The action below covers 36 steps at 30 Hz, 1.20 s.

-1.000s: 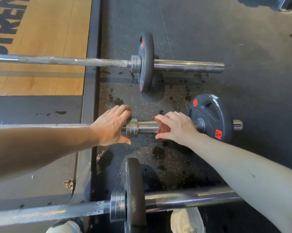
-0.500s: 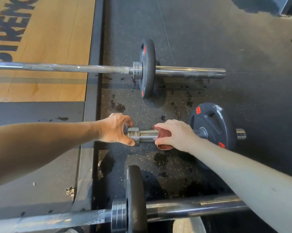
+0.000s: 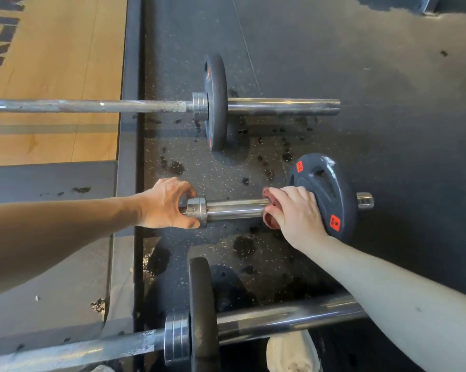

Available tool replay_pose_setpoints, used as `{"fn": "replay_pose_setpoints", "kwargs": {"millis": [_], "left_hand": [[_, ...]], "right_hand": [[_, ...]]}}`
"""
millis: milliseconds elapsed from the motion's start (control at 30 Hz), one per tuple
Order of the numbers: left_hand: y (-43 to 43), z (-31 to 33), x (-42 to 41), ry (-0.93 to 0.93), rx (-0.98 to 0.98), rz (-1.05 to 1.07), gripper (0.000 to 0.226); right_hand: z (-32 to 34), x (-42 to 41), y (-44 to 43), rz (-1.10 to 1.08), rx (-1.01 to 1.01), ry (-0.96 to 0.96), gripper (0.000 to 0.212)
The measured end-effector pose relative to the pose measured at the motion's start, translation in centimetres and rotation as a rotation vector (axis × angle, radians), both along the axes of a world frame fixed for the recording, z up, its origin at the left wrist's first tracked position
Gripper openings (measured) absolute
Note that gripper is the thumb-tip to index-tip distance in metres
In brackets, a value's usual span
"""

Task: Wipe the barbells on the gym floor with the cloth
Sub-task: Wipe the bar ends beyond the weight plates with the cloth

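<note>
Cloth (image 3: 268,222) (reddish) round barbell (image 3: 237,209), right hand (image 3: 296,213) gripping it, left hand (image 3: 164,204) gripping collar (image 3: 198,210)

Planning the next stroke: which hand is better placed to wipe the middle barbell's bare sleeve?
Right. The right hand holds the red cloth around the sleeve, beside the plate. The left hand grips the collar, without a cloth, so it likely suits steadying.

1. I see the left hand (image 3: 167,204) gripping the middle barbell (image 3: 237,209) at its collar (image 3: 198,210).
2. The right hand (image 3: 293,213) holds a reddish cloth (image 3: 270,224) curled round that bar, just beside the grey plate (image 3: 331,189) marked 5.
3. A far barbell (image 3: 280,106) and a near barbell (image 3: 280,318) lie on the dark speckled floor (image 3: 387,130), either side of my hands.
</note>
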State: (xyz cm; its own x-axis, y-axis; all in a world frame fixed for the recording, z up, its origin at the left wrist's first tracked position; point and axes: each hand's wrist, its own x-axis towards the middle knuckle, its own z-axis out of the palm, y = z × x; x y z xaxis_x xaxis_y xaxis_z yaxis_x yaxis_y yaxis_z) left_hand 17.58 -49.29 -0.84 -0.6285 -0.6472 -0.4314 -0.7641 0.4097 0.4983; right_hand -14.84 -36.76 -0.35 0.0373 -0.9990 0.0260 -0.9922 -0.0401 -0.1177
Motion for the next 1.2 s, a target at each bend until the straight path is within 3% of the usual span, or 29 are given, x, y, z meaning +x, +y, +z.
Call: {"fn": "replay_pose_setpoints", "kwargs": {"millis": [133, 267, 367, 433, 567, 667, 733, 800, 933, 1067, 1200], "left_hand": [[0.8, 0.1, 0.2, 0.024, -0.035, 0.011, 0.071], [1.5, 0.3, 0.4, 0.153, -0.131, 0.031, 0.06], [1.7, 0.6, 0.3, 0.181, -0.258, -0.032, 0.061], [2.0, 0.7, 0.3, 0.129, -0.348, -0.095, 0.07], [2.9, 0.8, -0.5, -0.122, -0.537, -0.213, 0.097], [3.4, 0.8, -1.4, -0.21, -0.661, -0.255, 0.088], [3.4, 0.7, -1.4, -0.193, -0.698, -0.267, 0.082], [3.1, 0.5, -1.1, -0.143, -0.686, -0.263, 0.081], [2.2, 0.4, -1.1, -0.096, -0.66, -0.276, 0.08], [1.3, 0.2, -0.9, -0.041, -0.545, -0.245, 0.079], [0.0, 1.0, -1.3, -0.048, -0.317, -0.205, 0.076]], "right_hand": [[-0.8, 5.1, -0.4, -0.307, -0.088, -0.079, 0.041], [-0.6, 13.3, -2.0, -0.082, -0.06, -0.1, 0.036], [-0.3, 11.2, -2.0, 0.1, -0.043, -0.107, 0.04], [-0.3, 7.4, -1.5, 0.117, -0.018, -0.051, 0.04], [-0.9, 4.0, -0.6, -0.149, -0.073, -0.096, 0.038], [-1.3, 5.9, -0.4, -0.217, -0.127, -0.162, 0.038], [-1.0, 6.5, -0.1, -0.145, -0.128, -0.177, 0.04], [-0.6, 6.1, 0.3, -0.037, -0.086, -0.168, 0.054], [-0.3, 4.9, 0.0, 0.093, 0.023, 0.022, 0.092], [-0.6, 4.2, -1.8, 0.103, -0.018, 0.018, 0.078], [0.2, 3.2, -3.5, 0.156, 0.153, -0.002, 0.08]]}}
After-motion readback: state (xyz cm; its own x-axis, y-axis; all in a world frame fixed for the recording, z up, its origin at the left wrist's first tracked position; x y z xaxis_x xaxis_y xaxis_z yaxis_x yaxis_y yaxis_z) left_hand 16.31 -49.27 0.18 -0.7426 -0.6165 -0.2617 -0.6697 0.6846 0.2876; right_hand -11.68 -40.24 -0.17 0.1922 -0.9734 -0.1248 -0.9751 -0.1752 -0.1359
